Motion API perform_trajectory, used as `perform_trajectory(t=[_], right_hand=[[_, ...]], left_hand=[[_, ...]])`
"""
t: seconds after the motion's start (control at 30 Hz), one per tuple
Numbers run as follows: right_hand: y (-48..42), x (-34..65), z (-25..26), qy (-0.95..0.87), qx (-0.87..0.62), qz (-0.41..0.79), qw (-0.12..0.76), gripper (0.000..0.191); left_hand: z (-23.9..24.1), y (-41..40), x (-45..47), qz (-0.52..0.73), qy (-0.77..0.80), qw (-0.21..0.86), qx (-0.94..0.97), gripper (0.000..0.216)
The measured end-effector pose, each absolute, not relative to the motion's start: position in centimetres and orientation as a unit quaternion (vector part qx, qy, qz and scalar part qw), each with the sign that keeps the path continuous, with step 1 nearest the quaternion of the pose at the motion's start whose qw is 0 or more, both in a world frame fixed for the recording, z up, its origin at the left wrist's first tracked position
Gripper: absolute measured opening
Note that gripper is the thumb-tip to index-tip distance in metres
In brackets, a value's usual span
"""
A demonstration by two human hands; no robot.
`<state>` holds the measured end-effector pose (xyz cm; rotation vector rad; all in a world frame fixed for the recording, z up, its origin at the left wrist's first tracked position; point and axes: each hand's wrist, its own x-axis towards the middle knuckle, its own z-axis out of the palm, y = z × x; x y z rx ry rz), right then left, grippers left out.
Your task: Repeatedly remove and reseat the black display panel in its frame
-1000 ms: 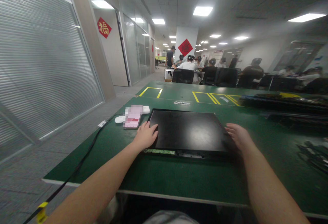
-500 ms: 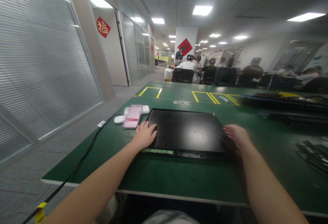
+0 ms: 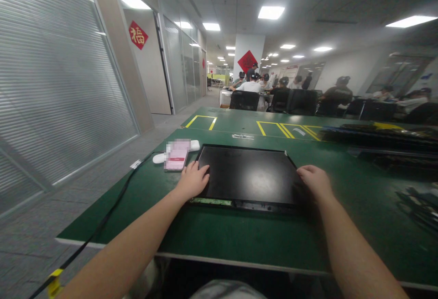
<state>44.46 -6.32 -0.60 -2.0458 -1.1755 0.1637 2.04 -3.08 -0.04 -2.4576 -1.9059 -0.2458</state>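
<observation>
A black LCD screen panel (image 3: 249,173) lies face up in front of me, a strip of green circuit board (image 3: 212,202) along its near edge. Across the panel's left edge rests my left hand (image 3: 194,179), fingers spread and the thumb side over the screen. At the right edge, my right hand (image 3: 315,181) has its fingers closed together on the rim; the fingertips are partly hidden. Just beyond my left hand lies a phone (image 3: 177,158) with a pink screen, partly blurred out, between white rounded pieces (image 3: 159,158).
The green table (image 3: 246,239) carries yellow tape outlines (image 3: 273,128) at its far side. A stack of dark panels (image 3: 376,137) lies at the right, with a bundle of dark cables (image 3: 419,203) nearer me. A black cord (image 3: 116,203) crosses the left edge. Several people sit beyond.
My right hand's fingers have drawn closer together at the panel's right edge. My left hand and the panel stay in place. A standing person in the background has shifted right.
</observation>
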Motion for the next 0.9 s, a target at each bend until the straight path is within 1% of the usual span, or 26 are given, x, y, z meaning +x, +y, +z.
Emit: perform_trajectory(t=[0.17, 0.4, 0.57, 0.73, 0.9], right_hand=[[-6.9, 42.8, 0.7, -0.451, -0.826, 0.07, 0.332, 0.026], [-7.2, 41.7, 1.1, -0.487, -0.834, 0.037, 0.257, 0.029], [-7.4, 41.0, 1.3, -0.507, -0.835, 0.024, 0.215, 0.027], [-7.4, 40.9, 1.4, -0.51, -0.832, 0.023, 0.219, 0.025], [-7.6, 41.5, 1.7, -0.485, -0.832, 0.004, 0.271, 0.029]], left_hand=[[0.0, -3.2, 2.1, -0.081, -0.611, 0.014, -0.787, 0.047], [0.1, -3.2, 2.1, -0.079, -0.615, 0.009, -0.784, 0.046], [0.0, -3.2, 2.0, -0.079, -0.616, 0.012, -0.784, 0.046], [-0.1, -3.1, 2.0, -0.089, -0.611, 0.004, -0.786, 0.046], [-0.2, -3.0, 1.9, -0.099, -0.608, 0.001, -0.787, 0.046]])
